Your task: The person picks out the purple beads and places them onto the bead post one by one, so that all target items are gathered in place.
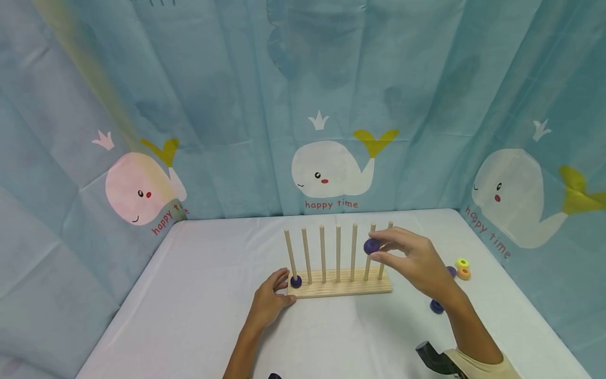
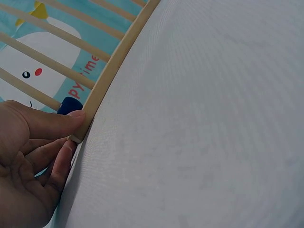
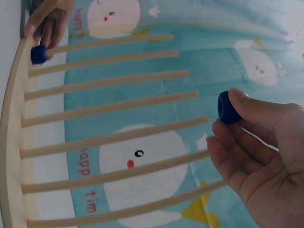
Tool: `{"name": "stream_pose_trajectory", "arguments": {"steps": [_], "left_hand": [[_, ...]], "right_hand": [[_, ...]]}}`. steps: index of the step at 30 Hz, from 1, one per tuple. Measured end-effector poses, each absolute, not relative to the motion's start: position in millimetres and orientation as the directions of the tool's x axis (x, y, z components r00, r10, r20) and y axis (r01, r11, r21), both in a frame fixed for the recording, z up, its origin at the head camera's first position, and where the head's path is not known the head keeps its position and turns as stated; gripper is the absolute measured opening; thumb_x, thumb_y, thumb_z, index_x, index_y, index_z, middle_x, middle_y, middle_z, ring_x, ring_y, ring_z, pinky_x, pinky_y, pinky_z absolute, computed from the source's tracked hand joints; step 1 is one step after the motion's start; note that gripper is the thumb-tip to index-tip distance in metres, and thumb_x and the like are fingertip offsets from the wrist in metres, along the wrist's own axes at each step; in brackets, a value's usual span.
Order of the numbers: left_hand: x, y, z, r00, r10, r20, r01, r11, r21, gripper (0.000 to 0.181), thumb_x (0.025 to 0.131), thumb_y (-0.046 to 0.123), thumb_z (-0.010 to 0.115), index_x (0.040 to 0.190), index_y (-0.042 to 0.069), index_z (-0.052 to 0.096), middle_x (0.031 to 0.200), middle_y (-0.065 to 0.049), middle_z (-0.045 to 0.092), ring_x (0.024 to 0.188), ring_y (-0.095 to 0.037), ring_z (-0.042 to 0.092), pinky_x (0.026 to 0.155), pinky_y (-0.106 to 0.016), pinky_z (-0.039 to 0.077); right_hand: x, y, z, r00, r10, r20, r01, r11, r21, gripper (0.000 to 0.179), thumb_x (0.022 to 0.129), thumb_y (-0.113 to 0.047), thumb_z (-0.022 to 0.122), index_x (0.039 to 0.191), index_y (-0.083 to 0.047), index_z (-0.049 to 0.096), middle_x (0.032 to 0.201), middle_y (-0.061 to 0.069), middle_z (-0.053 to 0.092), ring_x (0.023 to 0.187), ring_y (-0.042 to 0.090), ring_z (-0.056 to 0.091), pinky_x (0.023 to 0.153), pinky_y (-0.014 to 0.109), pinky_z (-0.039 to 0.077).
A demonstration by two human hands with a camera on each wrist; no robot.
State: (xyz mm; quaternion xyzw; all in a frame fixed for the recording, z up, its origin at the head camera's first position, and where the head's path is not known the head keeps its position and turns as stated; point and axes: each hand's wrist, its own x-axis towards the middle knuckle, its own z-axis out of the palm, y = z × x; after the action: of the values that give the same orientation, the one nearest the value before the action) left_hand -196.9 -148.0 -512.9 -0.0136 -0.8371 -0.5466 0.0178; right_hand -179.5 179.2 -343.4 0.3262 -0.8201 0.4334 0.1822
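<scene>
Right hand [image 1: 418,258] pinches the dark ring [image 1: 371,246] by its rim, the surest hold (likely light, stiff; slickness unclear); left hand [image 1: 268,301] grips the pegboard [image 1: 341,288].

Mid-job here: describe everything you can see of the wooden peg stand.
The peg stand looks like pale bare wood with visible grain: a long, flat base carrying seven thin, round pegs in a single row. It stands upright on the white cloth. A dark blue-purple ring sits at the foot of the leftmost peg; the other six are bare. The left hand holds the base's left end.
</scene>
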Motion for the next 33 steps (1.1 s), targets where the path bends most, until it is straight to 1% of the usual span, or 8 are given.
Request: {"name": "stream_pose_trajectory", "arguments": {"steps": [3,6,9,13,17,22,29,33], "left_hand": [[-196.9,-148.0,-512.4,-0.999,0.007,0.046,0.045,0.398,0.916,0.074,0.077,0.003,0.078,0.143,0.008,0.046,0.138,-0.005,0.056,0.118,-0.024,0.057,0.090,-0.037,0.051],[-196.9,-148.0,-511.9,-0.999,0.006,0.046,0.045,0.395,0.918,0.074,0.077,0.002,0.078,0.143,0.008,0.046,0.138,-0.005,0.056,0.119,-0.024,0.056,0.091,-0.037,0.051],[-196.8,-147.7,-511.6,-0.999,0.006,0.046,0.045,0.395,0.918,0.074,0.077,0.002,0.078,0.143,0.008,0.046,0.138,-0.005,0.055,0.119,-0.024,0.056,0.091,-0.037,0.051],[-196.7,-147.3,-511.7,-0.999,0.004,0.047,0.044,0.403,0.914,0.074,0.076,0.002,0.078,0.143,0.008,0.046,0.138,-0.005,0.056,0.118,-0.024,0.056,0.091,-0.038,0.051],[-196.4,-147.6,-511.6,-0.999,0.003,0.044,0.042,0.405,0.913,0.074,0.076,0.003,0.078,0.143,0.009,0.046,0.138,-0.005,0.056,0.118,-0.024,0.057,0.091,-0.039,0.051],[-196.2,-147.9,-511.3,-0.999,0.003,0.048,0.045,0.405,0.913,0.073,0.077,0.003,0.078,0.143,0.008,0.047,0.138,-0.005,0.056,0.119,-0.025,0.056,0.092,-0.039,0.051],[-196.4,-147.0,-512.4,-0.999,0.001,0.049,0.045,0.400,0.915,0.073,0.077,0.002,0.078,0.143,0.008,0.047,0.138,-0.006,0.056,0.118,-0.024,0.057,0.091,-0.038,0.051],[-196.7,-146.8,-513.3,-0.999,-0.003,0.053,0.047,0.408,0.912,0.073,0.077,0.002,0.078,0.143,0.008,0.047,0.138,-0.006,0.056,0.118,-0.024,0.057,0.091,-0.038,0.051]], "right_hand": [[-177.6,169.0,-334.4,-0.710,-0.384,0.590,-0.704,0.394,-0.590,0.038,0.080,0.002,0.076,0.116,0.001,0.066,0.106,0.006,0.069,0.090,0.018,0.068,0.102,0.020,0.041],[-181.3,161.7,-333.8,-0.704,-0.394,0.591,-0.710,0.367,-0.601,0.037,0.080,0.001,0.076,0.116,0.000,0.067,0.110,0.007,0.068,0.091,0.018,0.067,0.092,0.023,0.049],[-190.2,157.8,-340.3,-0.699,-0.400,0.593,-0.715,0.346,-0.608,0.038,0.081,-0.004,0.077,0.118,-0.004,0.068,0.115,0.002,0.066,0.093,0.015,0.067,0.089,0.028,0.052],[-200.8,153.8,-348.5,-0.693,-0.408,0.595,-0.720,0.352,-0.598,0.038,0.084,-0.014,0.077,0.121,-0.013,0.068,0.117,-0.006,0.065,0.094,0.008,0.065,0.093,0.030,0.048],[-204.3,147.4,-348.7,-0.684,-0.417,0.599,-0.729,0.347,-0.591,0.037,0.086,-0.022,0.076,0.122,-0.017,0.068,0.117,-0.009,0.065,0.094,0.007,0.065,0.087,0.032,0.053],[-205.8,136.3,-345.3,-0.664,-0.439,0.605,-0.745,0.318,-0.587,0.038,0.087,-0.022,0.075,0.123,-0.016,0.067,0.118,-0.007,0.065,0.094,0.009,0.066,0.087,0.034,0.054],[-208.0,121.4,-345.9,-0.640,-0.457,0.617,-0.763,0.284,-0.581,0.038,0.087,-0.020,0.075,0.122,-0.010,0.067,0.118,-0.005,0.066,0.094,0.013,0.067,0.081,0.028,0.056],[-209.7,112.9,-345.3,-0.624,-0.467,0.626,-0.771,0.243,-0.588,0.036,0.087,-0.018,0.074,0.122,-0.010,0.067,0.117,-0.004,0.066,0.094,0.011,0.066,0.082,0.028,0.056]]}}
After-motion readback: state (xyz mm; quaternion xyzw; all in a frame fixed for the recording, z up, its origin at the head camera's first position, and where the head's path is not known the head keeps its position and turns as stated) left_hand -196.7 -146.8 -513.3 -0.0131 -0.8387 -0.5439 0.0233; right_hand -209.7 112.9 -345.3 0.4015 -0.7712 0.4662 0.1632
